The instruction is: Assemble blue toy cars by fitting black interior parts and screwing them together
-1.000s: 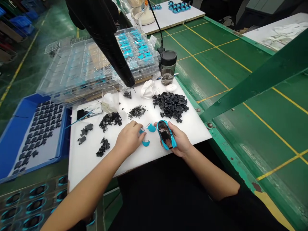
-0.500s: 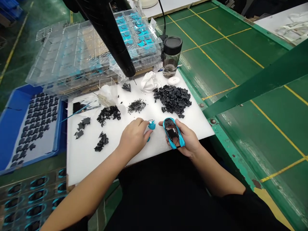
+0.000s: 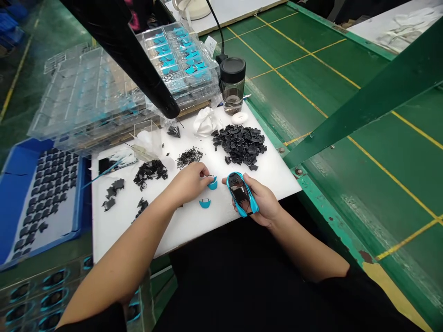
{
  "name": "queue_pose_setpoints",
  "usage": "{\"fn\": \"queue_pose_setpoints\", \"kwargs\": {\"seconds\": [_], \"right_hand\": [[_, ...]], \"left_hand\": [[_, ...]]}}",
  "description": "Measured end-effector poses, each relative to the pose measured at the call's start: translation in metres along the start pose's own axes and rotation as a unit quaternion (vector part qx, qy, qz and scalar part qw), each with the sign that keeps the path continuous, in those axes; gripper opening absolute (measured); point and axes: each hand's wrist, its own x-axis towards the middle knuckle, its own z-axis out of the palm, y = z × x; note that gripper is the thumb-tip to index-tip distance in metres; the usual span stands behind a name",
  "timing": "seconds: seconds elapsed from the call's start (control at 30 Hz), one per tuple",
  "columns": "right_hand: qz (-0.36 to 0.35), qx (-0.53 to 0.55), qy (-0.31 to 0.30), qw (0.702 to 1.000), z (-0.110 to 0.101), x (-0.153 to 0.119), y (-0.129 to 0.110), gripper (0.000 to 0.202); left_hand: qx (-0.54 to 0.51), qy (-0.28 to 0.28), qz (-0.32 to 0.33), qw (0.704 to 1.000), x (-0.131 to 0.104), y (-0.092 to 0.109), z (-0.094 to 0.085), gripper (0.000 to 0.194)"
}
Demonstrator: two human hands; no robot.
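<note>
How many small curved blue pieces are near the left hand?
2 plainly visible: one small curved blue piece lies on the white tabletop, another at the left hand, where a third may be overlapped.

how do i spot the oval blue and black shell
Find the white tabletop, then the right hand at its near edge. It holds the oval blue and black shell: unlike the small blue crescents to its left, it is long, with blue edging a dark middle.
</note>
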Motion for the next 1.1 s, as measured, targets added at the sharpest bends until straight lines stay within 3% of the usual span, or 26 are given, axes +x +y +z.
{"fn": "queue_pose_setpoints", "kwargs": {"seconds": [0.17, 0.5, 0.57, 0.73, 0.83, 0.93, 1.03, 1.1], "right_hand": [[0.002, 0.003, -0.009, 1.0, -0.005, 0.0, 0.0, 0.045], [-0.01, -0.002, -0.019, 1.0, -0.006, 0.002, 0.001, 0.045], [-0.019, -0.002, -0.023, 1.0, -0.006, 0.002, 0.001, 0.045], [-0.064, 0.024, -0.042, 0.997, -0.006, 0.001, 0.0, 0.044], [-0.081, 0.041, -0.042, 0.995, -0.006, 0.001, -0.002, 0.044], [-0.08, 0.057, -0.053, 0.994, -0.006, 0.002, -0.002, 0.045], [-0.071, 0.076, -0.073, 0.992, -0.003, 0.004, -0.002, 0.047], [-0.061, 0.085, -0.082, 0.991, 0.001, 0.005, 0.0, 0.049]], "left_hand": [[-0.065, 0.02, -0.055, 0.996, 0.009, -0.001, -0.01, 0.016], [-0.232, 0.095, -0.031, 0.968, 0.008, -0.012, -0.002, 0.022], [-0.235, 0.08, -0.007, 0.969, 0.004, -0.009, -0.001, 0.023], [-0.11, -0.006, 0.048, 0.993, -0.01, 0.006, 0.006, 0.015], [-0.014, 0.053, 0.077, 0.996, -0.024, 0.004, 0.007, 0.014], [0.035, 0.119, 0.151, 0.981, -0.049, -0.011, 0.011, 0.019], [0.075, 0.127, 0.231, 0.962, -0.073, -0.027, 0.027, 0.023], [0.117, 0.141, 0.242, 0.953, -0.082, -0.033, 0.043, 0.027]]}}
